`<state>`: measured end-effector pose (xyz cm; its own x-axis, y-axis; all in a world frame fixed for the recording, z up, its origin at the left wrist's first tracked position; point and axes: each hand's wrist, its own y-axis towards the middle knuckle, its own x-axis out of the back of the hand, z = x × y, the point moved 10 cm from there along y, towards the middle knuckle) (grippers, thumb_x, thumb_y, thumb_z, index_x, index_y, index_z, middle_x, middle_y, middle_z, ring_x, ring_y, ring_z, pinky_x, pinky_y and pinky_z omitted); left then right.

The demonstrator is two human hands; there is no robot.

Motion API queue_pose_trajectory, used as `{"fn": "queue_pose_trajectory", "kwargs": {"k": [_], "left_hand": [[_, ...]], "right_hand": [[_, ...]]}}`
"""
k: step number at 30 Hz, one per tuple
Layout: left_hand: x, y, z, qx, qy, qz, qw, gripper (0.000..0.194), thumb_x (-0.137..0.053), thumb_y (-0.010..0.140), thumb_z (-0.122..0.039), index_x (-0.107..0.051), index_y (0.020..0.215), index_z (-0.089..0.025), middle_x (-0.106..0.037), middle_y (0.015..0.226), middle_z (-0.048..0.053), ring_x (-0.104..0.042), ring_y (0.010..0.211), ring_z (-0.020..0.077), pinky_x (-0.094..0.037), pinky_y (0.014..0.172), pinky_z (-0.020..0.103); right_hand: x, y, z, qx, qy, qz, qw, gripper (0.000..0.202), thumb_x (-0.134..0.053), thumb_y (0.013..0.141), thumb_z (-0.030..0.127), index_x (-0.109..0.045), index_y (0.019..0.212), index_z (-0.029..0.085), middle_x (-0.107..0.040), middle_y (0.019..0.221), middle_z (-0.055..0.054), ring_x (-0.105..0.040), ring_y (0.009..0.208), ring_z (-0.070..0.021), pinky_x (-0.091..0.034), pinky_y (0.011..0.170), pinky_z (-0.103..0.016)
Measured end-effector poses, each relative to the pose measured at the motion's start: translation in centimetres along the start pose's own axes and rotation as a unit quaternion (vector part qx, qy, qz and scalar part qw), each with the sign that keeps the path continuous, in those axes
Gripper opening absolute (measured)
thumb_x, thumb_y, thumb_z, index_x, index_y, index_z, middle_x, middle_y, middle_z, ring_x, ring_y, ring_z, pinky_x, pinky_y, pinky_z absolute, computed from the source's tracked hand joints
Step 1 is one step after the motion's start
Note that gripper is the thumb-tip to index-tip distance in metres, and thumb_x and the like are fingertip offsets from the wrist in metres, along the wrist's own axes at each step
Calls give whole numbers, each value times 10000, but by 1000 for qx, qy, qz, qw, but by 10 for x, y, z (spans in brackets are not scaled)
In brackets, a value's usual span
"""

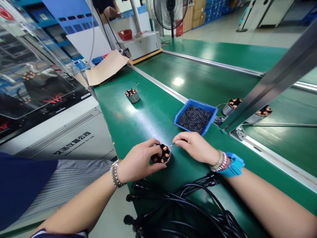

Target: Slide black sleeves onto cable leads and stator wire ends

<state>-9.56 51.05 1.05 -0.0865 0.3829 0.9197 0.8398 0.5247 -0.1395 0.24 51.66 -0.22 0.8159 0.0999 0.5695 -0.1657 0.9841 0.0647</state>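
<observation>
A round metal stator with copper coils stands on the green bench top. My left hand is wrapped over its left side, thumb at the near rim and fingers over the top. Just to the right, my right hand pinches the end of a thin wire or lead that comes from the stator's right edge; a small dark piece at the fingertips is too small to name. Beyond my right hand sits a blue tray full of short black tubes.
Another stator stands farther back on the bench. Two more lie behind a slanted metal post at right. Black cables lie at the near edge. A grey instrument is at left; a person's hand shows behind.
</observation>
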Motion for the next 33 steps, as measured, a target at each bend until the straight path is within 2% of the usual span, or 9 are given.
{"fn": "queue_pose_trajectory", "kwargs": {"k": [8, 15, 20, 25, 33], "left_hand": [[0, -1, 1, 9, -2, 4, 1000, 214, -568, 723, -386, -520, 751, -180, -505, 977, 31, -502, 729, 127, -431, 637, 268], [0, -1, 1, 5, -8, 0, 1000, 207, -570, 722, -381, -523, 744, -180, -503, 997, 34, -507, 733, 127, -431, 644, 270], [1, 0, 0, 5, -10, -1, 1000, 201, -570, 723, -373, -525, 733, -177, -509, 985, 37, -510, 735, 130, -434, 642, 269], [1, 0, -1, 4, -10, -4, 1000, 203, -569, 723, -375, -524, 727, -176, -508, 967, 36, -510, 732, 128, -435, 642, 266], [1, -1, 0, 0, -11, -8, 1000, 202, -565, 728, -373, -525, 728, -175, -507, 964, 38, -506, 723, 123, -433, 634, 261]], "right_hand": [[-6, 1, -8, -41, 42, 41, 997, 185, -442, 786, 195, -622, 786, 156, -631, 688, 4, -545, 585, -94, -402, 572, -209], [-2, 2, 1, 2, -2, 8, 1000, 178, -442, 786, 170, -619, 763, 159, -627, 729, -6, -549, 672, -103, -401, 650, -219], [-8, 1, -5, -31, 67, 50, 996, 181, -437, 783, 192, -616, 781, 164, -620, 698, 4, -541, 596, -88, -405, 577, -199], [-11, 1, -12, -59, 103, 45, 992, 160, -459, 766, 208, -610, 771, 157, -599, 672, 2, -528, 572, -86, -418, 560, -202], [-23, 0, -21, -86, 269, 67, 957, 121, -523, 732, 235, -591, 741, 135, -586, 650, 3, -523, 542, -69, -448, 557, -212]]}}
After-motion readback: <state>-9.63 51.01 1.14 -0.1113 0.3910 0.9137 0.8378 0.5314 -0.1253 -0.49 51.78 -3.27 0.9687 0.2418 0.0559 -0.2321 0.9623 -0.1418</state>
